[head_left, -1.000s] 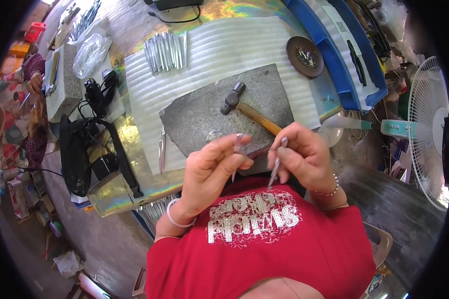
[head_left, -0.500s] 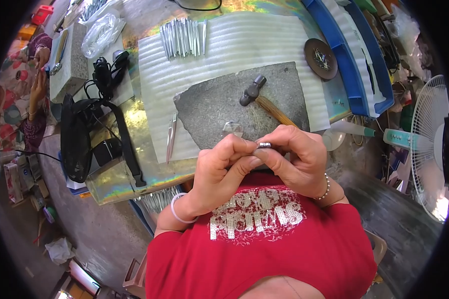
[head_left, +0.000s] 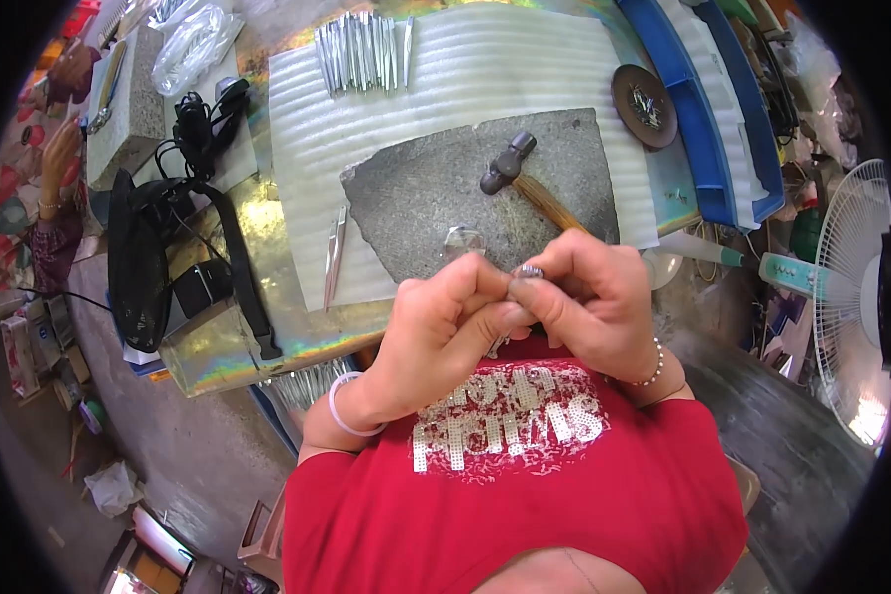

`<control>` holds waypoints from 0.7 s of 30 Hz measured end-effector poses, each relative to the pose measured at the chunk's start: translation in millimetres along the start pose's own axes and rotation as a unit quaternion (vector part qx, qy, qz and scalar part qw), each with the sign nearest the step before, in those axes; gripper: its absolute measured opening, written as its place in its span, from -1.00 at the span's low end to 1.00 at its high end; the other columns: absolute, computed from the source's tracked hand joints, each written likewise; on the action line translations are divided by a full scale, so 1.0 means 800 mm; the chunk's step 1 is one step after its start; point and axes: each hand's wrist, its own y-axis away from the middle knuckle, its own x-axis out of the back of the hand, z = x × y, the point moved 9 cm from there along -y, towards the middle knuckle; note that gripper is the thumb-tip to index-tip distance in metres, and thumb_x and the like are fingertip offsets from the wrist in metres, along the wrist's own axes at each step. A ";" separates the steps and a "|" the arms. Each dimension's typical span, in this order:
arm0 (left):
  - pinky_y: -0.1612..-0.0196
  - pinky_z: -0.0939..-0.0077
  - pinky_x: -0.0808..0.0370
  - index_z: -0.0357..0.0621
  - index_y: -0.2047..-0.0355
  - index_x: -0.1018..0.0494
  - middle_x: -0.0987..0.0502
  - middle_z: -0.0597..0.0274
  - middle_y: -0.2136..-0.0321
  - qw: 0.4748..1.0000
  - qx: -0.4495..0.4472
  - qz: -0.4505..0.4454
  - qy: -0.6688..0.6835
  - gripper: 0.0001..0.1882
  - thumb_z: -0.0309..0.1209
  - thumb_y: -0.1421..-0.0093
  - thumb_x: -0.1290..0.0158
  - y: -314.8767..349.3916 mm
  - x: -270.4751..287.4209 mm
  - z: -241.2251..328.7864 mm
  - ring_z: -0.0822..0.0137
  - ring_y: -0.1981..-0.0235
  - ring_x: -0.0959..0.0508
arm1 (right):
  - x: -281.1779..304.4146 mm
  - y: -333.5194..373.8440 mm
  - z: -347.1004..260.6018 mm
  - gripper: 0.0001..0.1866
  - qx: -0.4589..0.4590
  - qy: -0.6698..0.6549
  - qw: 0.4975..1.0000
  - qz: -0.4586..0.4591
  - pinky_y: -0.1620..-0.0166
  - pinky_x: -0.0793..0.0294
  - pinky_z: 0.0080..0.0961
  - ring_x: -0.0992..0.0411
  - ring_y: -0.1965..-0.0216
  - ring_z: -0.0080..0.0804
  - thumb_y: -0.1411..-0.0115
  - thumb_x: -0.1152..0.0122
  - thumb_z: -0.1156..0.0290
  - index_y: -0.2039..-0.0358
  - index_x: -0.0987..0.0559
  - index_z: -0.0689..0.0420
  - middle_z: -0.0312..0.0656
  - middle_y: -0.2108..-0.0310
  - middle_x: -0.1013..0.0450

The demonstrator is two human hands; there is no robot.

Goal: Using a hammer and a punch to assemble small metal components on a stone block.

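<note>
Both hands meet just off the near edge of the table, fingertips together. My right hand [head_left: 589, 302] pinches a small shiny metal piece [head_left: 531, 270] between thumb and forefinger. Pressed close to the same spot, my left hand [head_left: 445, 317] has its thumb and fingers closed; what they grip is hidden. Beyond the hands lies a dark grey stone slab [head_left: 416, 188], with a ball-peen hammer [head_left: 546, 201] resting across its right part. At the slab's near edge is a small clear object [head_left: 463, 240], too indistinct to name. Tweezers [head_left: 336, 257] lie left of the slab.
White foam sheet [head_left: 297, 148] lies beneath the slab, with a row of several tweezers [head_left: 363, 54] at its far side. To the right are a brown dish [head_left: 624, 94] of small metal parts, a blue tray [head_left: 698, 148] and a fan [head_left: 851, 307]. A black bag [head_left: 139, 267] and another person's hand [head_left: 61, 153] are left.
The metal piece has turned and tilted in my right fingertips, with my hands still together. The whole view has shifted slightly. At the left, the other person's hands have moved apart.
</note>
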 end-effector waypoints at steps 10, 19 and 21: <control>0.51 0.75 -0.47 -0.31 0.31 -0.38 -0.53 0.23 0.52 0.980 0.152 -0.079 0.100 -0.84 -0.44 -0.22 -0.04 -0.015 0.000 -0.010 0.56 0.54 -0.53 | -0.002 -0.030 0.051 -0.83 -0.119 -0.237 0.964 -0.013 0.77 -0.05 -0.82 -0.16 0.82 -0.77 -0.16 -0.16 0.44 0.53 -0.44 0.18 -0.32 0.69 -0.38; 0.70 0.75 -0.44 -0.30 0.36 -0.36 -0.50 0.26 0.60 0.972 0.182 -0.077 0.125 -0.84 -0.43 -0.19 -0.06 -0.021 0.007 -0.017 0.51 0.70 -0.52 | -0.014 -0.033 0.072 -0.82 -0.153 -0.304 0.940 -0.013 0.81 -0.02 -0.80 -0.14 0.84 -0.79 -0.17 -0.15 0.41 0.55 -0.43 0.12 -0.37 0.70 -0.36; 0.71 0.76 -0.42 -0.29 0.36 -0.36 -0.49 0.28 0.61 0.970 0.193 -0.080 0.126 -0.83 -0.43 -0.19 -0.07 -0.021 0.006 -0.018 0.53 0.72 -0.50 | -0.015 -0.033 0.077 -0.82 -0.156 -0.313 0.937 -0.012 0.81 -0.02 -0.80 -0.14 0.83 -0.79 -0.18 -0.15 0.41 0.55 -0.43 0.12 -0.37 0.70 -0.36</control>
